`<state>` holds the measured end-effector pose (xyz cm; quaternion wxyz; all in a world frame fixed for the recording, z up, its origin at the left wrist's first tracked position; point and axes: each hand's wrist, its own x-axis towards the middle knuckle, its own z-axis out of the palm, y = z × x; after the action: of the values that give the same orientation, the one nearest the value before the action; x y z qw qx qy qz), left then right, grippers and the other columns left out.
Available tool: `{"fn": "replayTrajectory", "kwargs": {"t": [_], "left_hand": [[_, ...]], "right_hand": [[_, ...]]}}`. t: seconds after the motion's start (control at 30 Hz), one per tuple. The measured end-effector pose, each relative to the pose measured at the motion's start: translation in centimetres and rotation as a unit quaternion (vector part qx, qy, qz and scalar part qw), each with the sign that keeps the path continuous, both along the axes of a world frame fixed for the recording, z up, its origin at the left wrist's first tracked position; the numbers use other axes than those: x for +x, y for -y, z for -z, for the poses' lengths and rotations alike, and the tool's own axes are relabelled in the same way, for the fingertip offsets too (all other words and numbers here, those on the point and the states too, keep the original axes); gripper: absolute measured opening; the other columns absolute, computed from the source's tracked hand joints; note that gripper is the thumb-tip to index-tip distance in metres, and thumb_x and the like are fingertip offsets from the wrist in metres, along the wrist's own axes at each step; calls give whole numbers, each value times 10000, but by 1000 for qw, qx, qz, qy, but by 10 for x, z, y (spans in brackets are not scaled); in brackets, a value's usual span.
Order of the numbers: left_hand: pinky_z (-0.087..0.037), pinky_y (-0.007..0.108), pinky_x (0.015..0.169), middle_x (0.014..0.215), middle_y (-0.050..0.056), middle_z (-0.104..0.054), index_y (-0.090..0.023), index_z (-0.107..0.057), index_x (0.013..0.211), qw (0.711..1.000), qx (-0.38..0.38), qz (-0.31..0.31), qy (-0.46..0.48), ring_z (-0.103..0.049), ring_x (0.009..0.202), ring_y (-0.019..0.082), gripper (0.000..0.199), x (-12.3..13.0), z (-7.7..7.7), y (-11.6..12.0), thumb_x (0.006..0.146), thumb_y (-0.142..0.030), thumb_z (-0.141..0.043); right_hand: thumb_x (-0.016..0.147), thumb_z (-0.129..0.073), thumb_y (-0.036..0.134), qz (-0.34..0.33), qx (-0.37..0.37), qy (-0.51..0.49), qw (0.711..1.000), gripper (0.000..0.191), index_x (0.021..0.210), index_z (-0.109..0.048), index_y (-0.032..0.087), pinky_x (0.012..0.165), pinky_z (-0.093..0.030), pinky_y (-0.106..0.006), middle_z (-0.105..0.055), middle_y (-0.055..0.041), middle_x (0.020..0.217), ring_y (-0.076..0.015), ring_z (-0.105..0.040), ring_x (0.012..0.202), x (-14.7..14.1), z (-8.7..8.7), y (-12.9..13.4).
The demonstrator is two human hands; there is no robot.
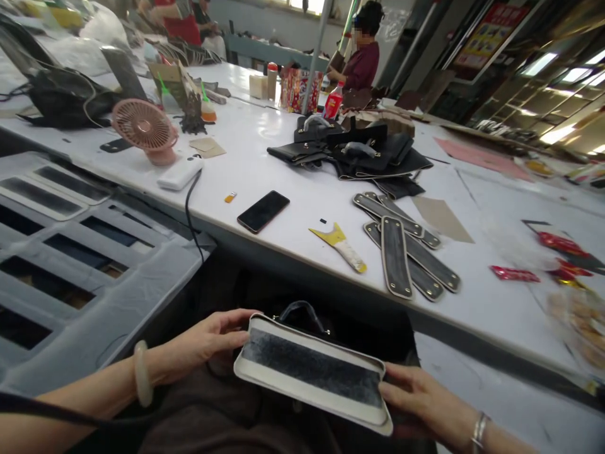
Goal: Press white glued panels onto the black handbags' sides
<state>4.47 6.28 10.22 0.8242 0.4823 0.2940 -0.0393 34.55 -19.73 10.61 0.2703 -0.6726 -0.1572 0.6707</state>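
Left hand [215,340] and right hand [420,397] gripped opposite ends of a pale-edged bag piece [312,366] over the lap. Its handle [309,309] was already fitted; judged part-finished. Studded strips [397,258] lay loose on the table [302,202] near heaped black pieces [359,151], apparently not yet assembled. Lettering on the red-labelled bottle [333,102] and wall poster [494,34]: too blurred to read.

panel [314,369]: matt, mottled | phone [263,212]: glossy, smooth | fan [144,126]: plastic
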Motion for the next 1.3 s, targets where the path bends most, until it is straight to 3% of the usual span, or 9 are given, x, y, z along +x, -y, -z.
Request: {"fn": "replayTrajectory", "kwargs": {"t": [0.1, 0.27, 0.37, 0.53, 0.67, 0.8, 0.97, 1.1, 1.3], "left_hand": [[-374, 367, 1070, 1322, 28, -587, -249, -534, 1306, 998, 59, 13, -9, -507, 1234, 258, 458, -2, 10, -2, 873, -369, -622], [-309, 407, 1124, 1444, 18, -470, -315, -430, 1391, 989, 142, 26, -26, -444, 1300, 276, 528, -10, 36, -2, 896, -447, -558], [-319, 400, 1122, 1477, 6, -427, -348, -390, 1412, 983, 176, 38, -26, -426, 1320, 276, 536, -10, 41, -2, 906, -462, -529], [-341, 366, 1115, 1494, -20, -401, -363, -327, 1445, 983, 167, 78, -18, -390, 1350, 248, 570, -8, 29, -8, 915, -458, -515], [-349, 360, 1109, 1445, 0, -465, -315, -427, 1395, 934, 337, 105, -63, -434, 1313, 260, 618, 6, 3, -12, 832, -468, -627], [-392, 360, 1049, 1283, 48, -576, -235, -589, 1190, 824, 548, 134, -42, -512, 1198, 250, 432, 45, -29, 4, 790, -388, -651], [-424, 359, 884, 989, 8, -652, -225, -620, 944, 748, 641, 172, 7, -578, 984, 217, 224, 98, -46, 32, 721, -202, -612], [-426, 318, 766, 913, -12, -672, -233, -623, 902, 756, 617, 218, -19, -613, 879, 204, 218, 116, -42, 35, 693, -194, -572], [-413, 261, 654, 889, -24, -675, -259, -625, 903, 784, 569, 247, -40, -625, 802, 194, 223, 121, -36, 29, 694, -218, -560]], "right_hand": [[709, -702, 625, -2, 4, -23, 1000, 732, 1342, -508, 313, 803, -526, -345, -659, -46, 1127, -276, -581, 1088, 0, 2, -1], [726, -672, 652, 18, 25, -42, 999, 833, 1427, -395, 296, 837, -523, -367, -652, -56, 1165, -290, -571, 1104, -5, 2, -1], [745, -673, 625, 18, 58, -53, 997, 800, 1420, -413, 285, 892, -501, -388, -656, -51, 1167, -286, -594, 1075, -7, 0, -3], [804, -687, 491, -3, 163, -74, 984, 591, 1325, -547, 248, 1033, -386, -389, -660, -40, 1169, -264, -583, 1117, 1, -2, -6], [742, -718, 530, -60, 176, 96, 978, 597, 1228, -633, 194, 1015, -392, -414, -633, -88, 1200, -305, -525, 1178, 12, -7, -15], [804, -676, 422, -71, 251, 309, 915, 406, 1153, -676, 215, 924, -437, -386, -617, -91, 1138, -253, -570, 1049, 0, -19, -41], [848, -644, 236, -174, 351, 451, 802, 190, 1018, -711, 184, 759, -466, -311, -615, -63, 902, -191, -568, 851, -35, -22, -71], [889, -519, 133, -264, 388, 490, 734, 167, 849, -681, 147, 693, -443, -289, -582, -60, 826, -178, -536, 782, -44, -13, -84], [855, -506, 99, -311, 407, 502, 697, 199, 677, -562, 166, 644, -409, -265, -540, -35, 753, -159, -504, 718, -39, -6, -94]]}}
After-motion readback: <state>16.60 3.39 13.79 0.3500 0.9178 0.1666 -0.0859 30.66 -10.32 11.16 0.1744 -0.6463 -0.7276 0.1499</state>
